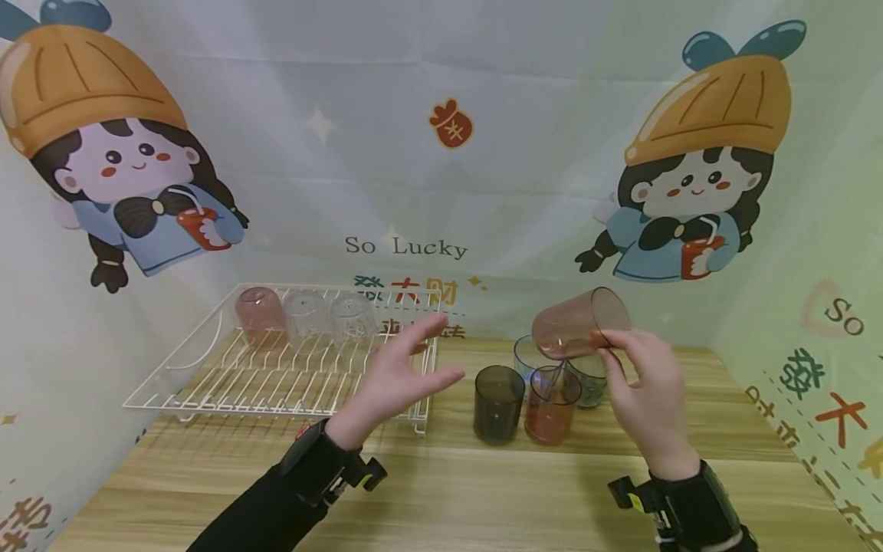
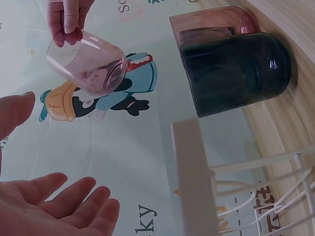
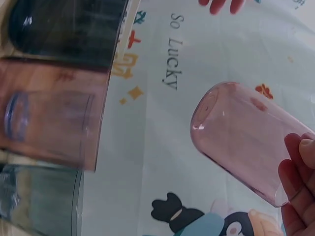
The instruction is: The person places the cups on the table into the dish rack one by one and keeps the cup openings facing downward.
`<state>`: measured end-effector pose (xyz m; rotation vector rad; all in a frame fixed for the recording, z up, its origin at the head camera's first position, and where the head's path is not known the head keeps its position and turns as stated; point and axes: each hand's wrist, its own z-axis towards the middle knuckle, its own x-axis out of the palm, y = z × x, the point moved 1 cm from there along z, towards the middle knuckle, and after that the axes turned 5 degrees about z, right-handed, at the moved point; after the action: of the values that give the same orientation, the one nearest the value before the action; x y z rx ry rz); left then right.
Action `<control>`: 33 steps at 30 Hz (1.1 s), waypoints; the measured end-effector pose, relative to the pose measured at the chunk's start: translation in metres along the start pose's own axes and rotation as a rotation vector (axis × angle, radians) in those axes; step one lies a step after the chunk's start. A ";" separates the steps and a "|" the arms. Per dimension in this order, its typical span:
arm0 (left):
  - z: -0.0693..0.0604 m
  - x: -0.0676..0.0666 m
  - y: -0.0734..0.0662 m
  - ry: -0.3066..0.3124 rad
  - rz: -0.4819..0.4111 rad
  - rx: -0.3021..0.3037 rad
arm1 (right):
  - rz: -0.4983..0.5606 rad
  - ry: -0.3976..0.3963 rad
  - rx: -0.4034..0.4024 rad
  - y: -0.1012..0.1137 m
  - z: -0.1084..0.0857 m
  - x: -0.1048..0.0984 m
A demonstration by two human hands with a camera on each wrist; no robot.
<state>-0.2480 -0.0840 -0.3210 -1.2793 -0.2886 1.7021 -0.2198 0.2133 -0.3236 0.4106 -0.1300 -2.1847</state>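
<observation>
A pink glass (image 1: 569, 322) hangs tilted in the air above the other glasses, its mouth toward the right. My right hand (image 1: 648, 391) pinches it at the rim between thumb and fingers. In the right wrist view the pink glass (image 3: 241, 137) shows its base toward the upper left. My left hand (image 1: 393, 376) is raised by the right end of the white wire dish rack (image 1: 297, 410), with thumb and fingers spread and holding nothing. Below the lifted glass stand a dark grey glass (image 1: 498, 406), an amber-pink glass (image 1: 550, 410), a blue-rimmed clear glass (image 1: 524, 354) and a greenish glass (image 1: 592, 383).
Upside down at the back of the rack sit a pink glass (image 1: 260, 314) and two clear glasses, one of them (image 1: 306, 322) in the middle. A printed cloth (image 1: 386, 115) hangs behind the wooden table (image 1: 483, 498) and along its sides.
</observation>
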 end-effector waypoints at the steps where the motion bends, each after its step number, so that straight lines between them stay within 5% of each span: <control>1: 0.000 0.001 0.000 -0.001 0.003 0.001 | 0.011 -0.002 -0.001 0.002 0.000 0.001; 22: -0.002 0.023 -0.011 -0.024 -0.156 0.055 | 0.234 -0.011 -0.032 0.024 -0.001 0.023; 33: 0.000 0.030 -0.015 -0.086 -0.198 0.062 | 0.355 0.003 0.006 0.032 -0.005 0.031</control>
<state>-0.2395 -0.0526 -0.3293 -1.0968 -0.3971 1.5862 -0.2111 0.1700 -0.3281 0.3633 -0.1925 -1.8350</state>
